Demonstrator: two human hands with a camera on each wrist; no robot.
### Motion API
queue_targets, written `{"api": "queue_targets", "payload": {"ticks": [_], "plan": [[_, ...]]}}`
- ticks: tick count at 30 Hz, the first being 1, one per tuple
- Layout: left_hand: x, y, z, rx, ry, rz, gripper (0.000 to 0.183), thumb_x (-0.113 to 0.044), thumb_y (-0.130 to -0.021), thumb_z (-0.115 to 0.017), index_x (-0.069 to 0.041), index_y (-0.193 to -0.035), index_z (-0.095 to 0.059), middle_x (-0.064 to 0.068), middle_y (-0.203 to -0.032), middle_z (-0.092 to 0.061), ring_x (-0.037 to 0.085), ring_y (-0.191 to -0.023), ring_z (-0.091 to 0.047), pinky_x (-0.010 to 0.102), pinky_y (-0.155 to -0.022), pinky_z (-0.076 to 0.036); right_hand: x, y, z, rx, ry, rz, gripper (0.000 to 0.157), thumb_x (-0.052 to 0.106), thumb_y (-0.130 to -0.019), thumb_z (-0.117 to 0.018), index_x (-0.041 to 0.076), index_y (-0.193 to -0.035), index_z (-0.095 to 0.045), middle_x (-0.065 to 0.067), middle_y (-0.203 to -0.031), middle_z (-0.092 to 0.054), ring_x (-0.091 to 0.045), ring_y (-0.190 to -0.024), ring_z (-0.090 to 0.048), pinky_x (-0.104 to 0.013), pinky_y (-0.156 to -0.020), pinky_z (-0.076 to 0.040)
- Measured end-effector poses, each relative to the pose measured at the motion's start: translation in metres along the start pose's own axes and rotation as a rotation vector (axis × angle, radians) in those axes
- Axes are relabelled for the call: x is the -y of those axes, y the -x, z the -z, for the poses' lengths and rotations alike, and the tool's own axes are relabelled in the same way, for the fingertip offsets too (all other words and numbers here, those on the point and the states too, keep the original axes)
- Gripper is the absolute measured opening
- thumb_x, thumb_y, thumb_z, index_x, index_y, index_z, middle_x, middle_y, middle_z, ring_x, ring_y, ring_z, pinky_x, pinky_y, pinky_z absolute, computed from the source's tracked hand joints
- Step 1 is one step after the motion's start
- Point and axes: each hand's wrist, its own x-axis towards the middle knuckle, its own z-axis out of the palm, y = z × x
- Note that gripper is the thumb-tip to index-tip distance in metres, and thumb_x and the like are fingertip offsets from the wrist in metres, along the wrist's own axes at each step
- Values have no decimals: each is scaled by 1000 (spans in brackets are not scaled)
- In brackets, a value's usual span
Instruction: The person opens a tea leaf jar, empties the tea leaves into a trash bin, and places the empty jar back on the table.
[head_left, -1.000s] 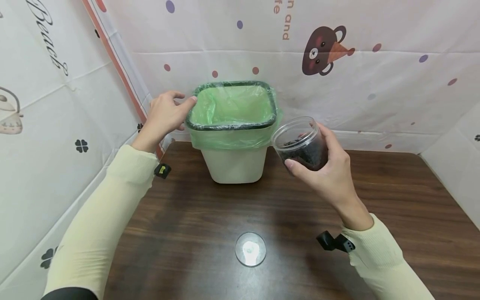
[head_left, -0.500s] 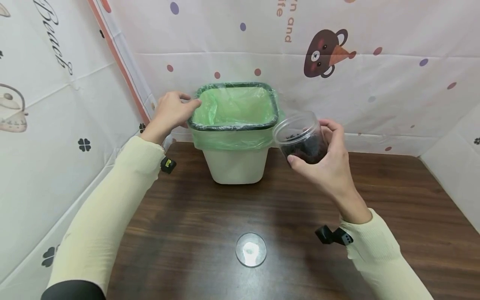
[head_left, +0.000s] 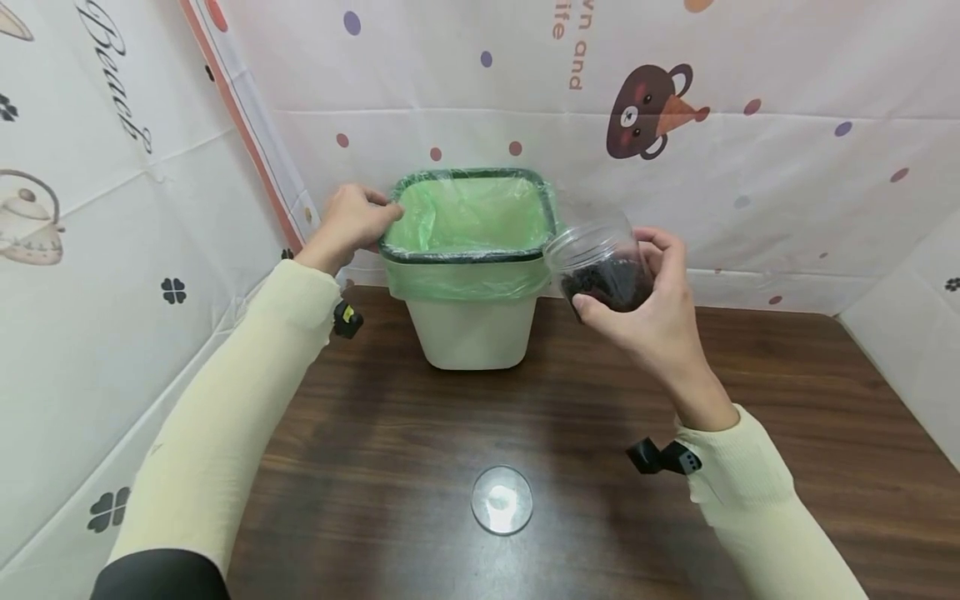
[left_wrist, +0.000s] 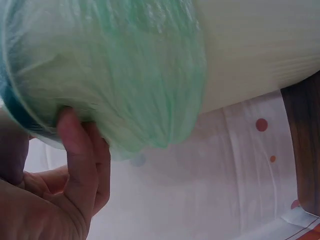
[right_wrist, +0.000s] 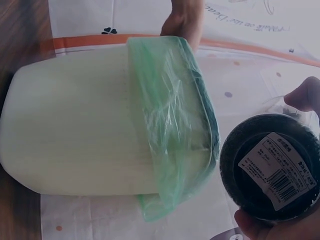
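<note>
A cream trash bin (head_left: 471, 333) stands upright, lined with a green plastic bag (head_left: 465, 282) folded over its dark rim. My left hand (head_left: 351, 223) grips the bin's left rim; in the left wrist view its fingers (left_wrist: 82, 150) press the bag from outside. Beside the bin's right rim, my right hand (head_left: 660, 312) holds a clear plastic jar (head_left: 600, 258), lidless and tilted with its mouth toward the bin. Dark, crumbly stuff fills its lower part. The right wrist view shows the jar's base with a barcode label (right_wrist: 277, 170).
A round clear lid (head_left: 502, 500) lies on the dark wooden table (head_left: 375, 467) in front of the bin, with light glaring off it. A printed white cloth (head_left: 750, 192) hangs close behind the bin. Another such cloth (head_left: 97, 333) runs along the left side.
My right hand has raised the jar slightly and tipped its mouth more toward the bin. My left hand has shifted a little right, with its thumb and fingers closing on the rim.
</note>
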Motion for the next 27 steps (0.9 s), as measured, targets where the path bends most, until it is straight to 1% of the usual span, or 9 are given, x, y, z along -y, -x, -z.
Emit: {"api": "queue_targets", "payload": {"ticks": [3,7,12,19,22,27], "plan": [[2,-3,-2,9,8,12,51,-24,-100,-58,2,-143,-52,18,-135,-54,13,-79,-64,26,-68,-58,-1,-5,-1,-6,-9,15,87,11,-72,-88,16,-143,-39,-2,-120,-60,-13,-101,-57,-24,-83,-43],[3,-5,-3,2,-3,23,50,-18,-99,-57,2,-144,-50,18,-137,-53,14,-83,-62,26,-69,-57,-1,-12,-3,-22,-50,23,84,10,-73,-87,17,-143,-42,-2,-119,-61,-14,-98,-58,-24,-82,-43],[1,-6,-4,0,-20,31,52,-19,-100,-57,-1,-147,-48,17,-143,-49,17,-87,-61,29,-72,-58,0,-19,-6,-45,-104,44,82,7,-72,-86,18,-143,-47,-3,-117,-62,-16,-97,-59,-24,-82,-44],[5,-8,-5,-28,-24,46,50,-20,-100,-57,-3,-147,-50,17,-146,-47,16,-86,-58,29,-71,-56,-1,-28,-10,-39,-186,92,76,4,-75,-85,19,-143,-54,-6,-116,-65,-19,-97,-62,-25,-81,-49],[7,-8,-5,-36,-27,45,50,-20,-100,-57,-3,-147,-50,17,-146,-48,16,-86,-57,28,-71,-56,-2,-32,-11,-43,-199,94,74,4,-77,-83,19,-144,-55,-6,-117,-66,-19,-98,-62,-25,-81,-50],[7,-8,-5,-44,-34,47,51,-21,-100,-57,-4,-148,-49,15,-144,-50,15,-83,-56,28,-69,-54,-3,-39,-14,-52,-198,66,71,8,-79,-81,17,-144,-54,-6,-119,-66,-19,-101,-62,-24,-81,-50]]}}
